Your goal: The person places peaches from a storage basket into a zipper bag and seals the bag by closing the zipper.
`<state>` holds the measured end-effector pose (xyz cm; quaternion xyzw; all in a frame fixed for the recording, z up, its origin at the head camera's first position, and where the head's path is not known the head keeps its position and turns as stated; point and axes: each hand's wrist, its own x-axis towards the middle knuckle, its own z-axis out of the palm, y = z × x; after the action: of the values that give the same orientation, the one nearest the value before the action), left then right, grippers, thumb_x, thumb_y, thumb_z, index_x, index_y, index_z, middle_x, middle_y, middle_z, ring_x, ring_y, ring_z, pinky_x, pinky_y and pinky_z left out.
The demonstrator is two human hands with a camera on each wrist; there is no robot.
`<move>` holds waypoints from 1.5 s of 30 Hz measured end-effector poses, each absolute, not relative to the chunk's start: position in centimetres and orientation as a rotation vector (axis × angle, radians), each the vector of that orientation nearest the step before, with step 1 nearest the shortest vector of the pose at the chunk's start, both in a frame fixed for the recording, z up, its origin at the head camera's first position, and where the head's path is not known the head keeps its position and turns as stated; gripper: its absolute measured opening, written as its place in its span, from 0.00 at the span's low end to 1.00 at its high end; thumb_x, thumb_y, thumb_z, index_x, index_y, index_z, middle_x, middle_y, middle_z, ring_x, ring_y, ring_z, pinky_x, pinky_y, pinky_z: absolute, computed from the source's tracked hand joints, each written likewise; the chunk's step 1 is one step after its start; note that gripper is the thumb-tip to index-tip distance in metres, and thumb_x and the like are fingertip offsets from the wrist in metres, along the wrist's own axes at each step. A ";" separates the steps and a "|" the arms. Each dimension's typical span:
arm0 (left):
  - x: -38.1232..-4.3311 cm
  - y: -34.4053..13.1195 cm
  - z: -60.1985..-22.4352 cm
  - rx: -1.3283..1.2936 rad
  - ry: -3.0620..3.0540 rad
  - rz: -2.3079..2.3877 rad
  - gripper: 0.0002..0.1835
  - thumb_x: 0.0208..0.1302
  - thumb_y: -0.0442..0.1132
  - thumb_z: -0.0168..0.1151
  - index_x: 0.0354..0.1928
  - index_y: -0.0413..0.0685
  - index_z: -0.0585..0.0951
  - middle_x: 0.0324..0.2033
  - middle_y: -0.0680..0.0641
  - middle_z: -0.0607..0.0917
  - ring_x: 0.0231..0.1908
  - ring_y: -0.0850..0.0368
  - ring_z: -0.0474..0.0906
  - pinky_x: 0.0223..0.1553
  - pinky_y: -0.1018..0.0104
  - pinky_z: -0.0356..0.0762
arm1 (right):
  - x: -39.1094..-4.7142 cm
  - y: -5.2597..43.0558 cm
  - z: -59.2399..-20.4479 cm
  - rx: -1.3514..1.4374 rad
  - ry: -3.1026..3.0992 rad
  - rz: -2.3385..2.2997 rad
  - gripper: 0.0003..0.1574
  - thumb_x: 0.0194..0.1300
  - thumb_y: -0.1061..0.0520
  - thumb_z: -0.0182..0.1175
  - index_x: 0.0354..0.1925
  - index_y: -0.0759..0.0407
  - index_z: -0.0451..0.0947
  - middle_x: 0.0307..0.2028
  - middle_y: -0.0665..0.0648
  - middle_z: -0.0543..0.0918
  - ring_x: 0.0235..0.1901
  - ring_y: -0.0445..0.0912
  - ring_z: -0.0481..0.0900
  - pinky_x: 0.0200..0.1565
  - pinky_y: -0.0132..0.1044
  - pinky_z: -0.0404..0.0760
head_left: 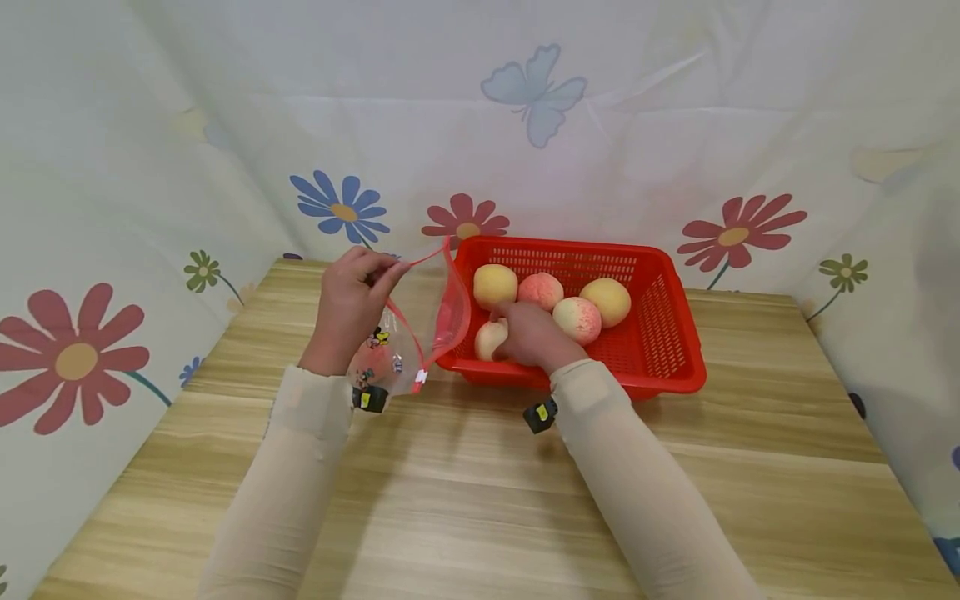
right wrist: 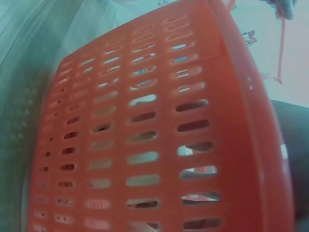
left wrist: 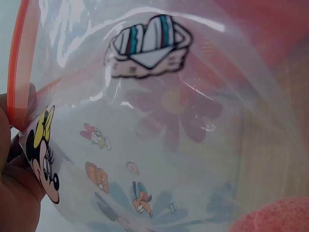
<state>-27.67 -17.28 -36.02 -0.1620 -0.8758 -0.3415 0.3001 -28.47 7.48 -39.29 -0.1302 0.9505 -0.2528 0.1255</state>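
Pinching, left grip: clear bag
Holding, right grip: pale peach, in red basket
Beside right grip: 4 peaches

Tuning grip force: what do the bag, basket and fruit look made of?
Bag: clear, glossy plastic film; glare, folds and see-through body show it.
Basket: likely moulded plastic, red, semi-gloss; smooth rim and regular slots suggest it.
Fruit: matte, some mottled pink; real peaches or foam imitations, the look doesn't settle it.
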 end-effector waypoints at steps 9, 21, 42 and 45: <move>-27.7 -17.2 -36.2 -0.421 -2.326 -0.902 0.14 0.63 0.46 0.65 0.41 0.42 0.87 0.29 0.46 0.78 0.30 0.57 0.73 0.31 0.76 0.71 | -28.1 7.9 -38.8 -0.411 2.792 -0.791 0.35 0.54 0.55 0.72 0.60 0.52 0.72 0.48 0.51 0.82 0.44 0.49 0.76 0.55 0.43 0.78; -27.4 -17.0 -36.1 -0.415 -2.343 -0.905 0.16 0.64 0.48 0.63 0.41 0.43 0.87 0.30 0.47 0.78 0.30 0.57 0.72 0.31 0.76 0.71 | -27.2 9.0 -37.9 -0.414 2.870 -0.841 0.38 0.54 0.51 0.73 0.62 0.50 0.71 0.54 0.53 0.79 0.50 0.49 0.74 0.57 0.48 0.77; -27.3 -16.8 -36.1 -0.416 -2.360 -0.922 0.15 0.64 0.48 0.63 0.42 0.44 0.87 0.31 0.47 0.79 0.30 0.58 0.71 0.29 0.76 0.71 | -25.6 9.7 -36.7 -0.406 2.971 -0.926 0.39 0.51 0.50 0.74 0.60 0.49 0.71 0.60 0.55 0.72 0.56 0.52 0.71 0.58 0.54 0.76; -27.3 -16.8 -36.2 -0.414 -2.354 -0.915 0.14 0.64 0.47 0.63 0.42 0.44 0.87 0.30 0.48 0.78 0.29 0.58 0.71 0.28 0.76 0.71 | -25.4 9.6 -36.4 -0.407 2.977 -0.943 0.39 0.52 0.50 0.74 0.61 0.49 0.71 0.61 0.56 0.72 0.57 0.53 0.71 0.57 0.55 0.77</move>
<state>-27.26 -16.84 -36.15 -0.1549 -0.8811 -0.3425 0.2871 -25.44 9.63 -36.44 -0.1293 0.9453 -0.2994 -0.0037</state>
